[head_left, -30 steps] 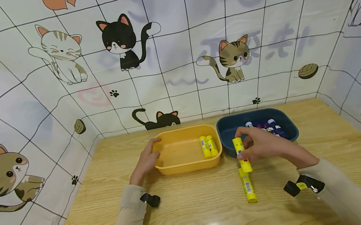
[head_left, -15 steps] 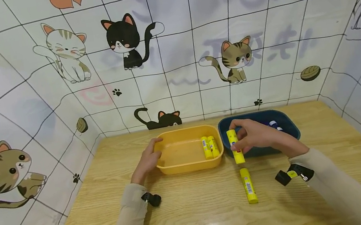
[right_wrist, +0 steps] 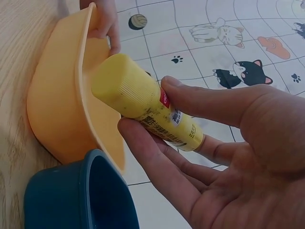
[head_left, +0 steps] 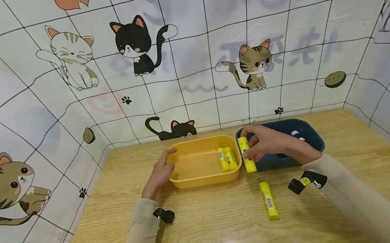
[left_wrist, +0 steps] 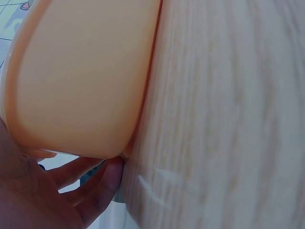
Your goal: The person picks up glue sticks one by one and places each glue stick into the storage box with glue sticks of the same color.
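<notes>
My right hand (head_left: 268,143) pinches a yellow glue stick (head_left: 247,155) between thumb and fingers, close to the right rim of the yellow bin. In the right wrist view, that glue stick (right_wrist: 150,102) is tilted, its ribbed end pointing up and left. My left hand (head_left: 159,174) grips the left end of the yellow bin (head_left: 205,180), fingers over the rim. Two more yellow glue sticks (head_left: 226,159) lie side by side inside it at the right. Another yellow glue stick (head_left: 269,200) lies on the table in front of the blue bin (head_left: 311,136).
The blue bin stands right beside the yellow one and contains dark blue glue sticks (head_left: 297,135) with white ends, mostly hidden behind my right hand. A wooden table (head_left: 205,227) bears everything. Cat-print walls (head_left: 189,62) enclose its back and sides.
My right hand has carried the glue stick left and away from me, from above the loose one on the table to the yellow bin's right rim. My left hand keeps its grip.
</notes>
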`<state>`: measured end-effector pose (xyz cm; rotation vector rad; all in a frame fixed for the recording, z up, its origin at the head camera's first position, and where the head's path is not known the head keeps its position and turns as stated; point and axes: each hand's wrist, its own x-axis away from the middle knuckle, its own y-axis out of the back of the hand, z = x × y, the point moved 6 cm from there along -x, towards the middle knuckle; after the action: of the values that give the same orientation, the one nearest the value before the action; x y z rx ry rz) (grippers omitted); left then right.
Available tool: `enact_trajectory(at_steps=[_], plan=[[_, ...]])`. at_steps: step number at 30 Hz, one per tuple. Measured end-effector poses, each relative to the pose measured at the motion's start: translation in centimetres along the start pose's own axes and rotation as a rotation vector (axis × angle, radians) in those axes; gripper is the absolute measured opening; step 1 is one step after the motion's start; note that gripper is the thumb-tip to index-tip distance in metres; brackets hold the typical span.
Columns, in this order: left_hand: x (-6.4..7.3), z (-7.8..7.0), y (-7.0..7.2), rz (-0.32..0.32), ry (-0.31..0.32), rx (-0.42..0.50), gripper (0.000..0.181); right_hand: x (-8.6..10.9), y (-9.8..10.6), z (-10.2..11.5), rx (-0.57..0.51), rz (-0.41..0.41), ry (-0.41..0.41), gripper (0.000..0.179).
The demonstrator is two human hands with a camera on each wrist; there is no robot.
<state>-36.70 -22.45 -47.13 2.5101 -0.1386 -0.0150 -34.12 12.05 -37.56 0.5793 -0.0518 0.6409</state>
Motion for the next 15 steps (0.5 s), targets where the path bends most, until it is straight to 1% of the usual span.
enact_trajectory(at_steps=[4,7,12,15], plan=[[0.0,0.0,0.0,-0.001,0.006,0.009,0.056,-0.7,-0.1,0.4,-0.015,0.024,0.007,0.054],[0.1,0.0,0.0,-0.003,-0.002,-0.003,0.056,-1.2,-0.1,0.7,-0.013,0.045,0.013,0.049],[0.1,-0.1,0.0,-0.002,-0.014,-0.014,0.057,-2.1,0.0,1.2,-0.016,0.065,-0.004,0.048],[0.0,-0.1,0.0,-0.002,-0.008,-0.009,0.057,-2.8,0.1,1.4,-0.03,0.077,-0.01,0.048]])
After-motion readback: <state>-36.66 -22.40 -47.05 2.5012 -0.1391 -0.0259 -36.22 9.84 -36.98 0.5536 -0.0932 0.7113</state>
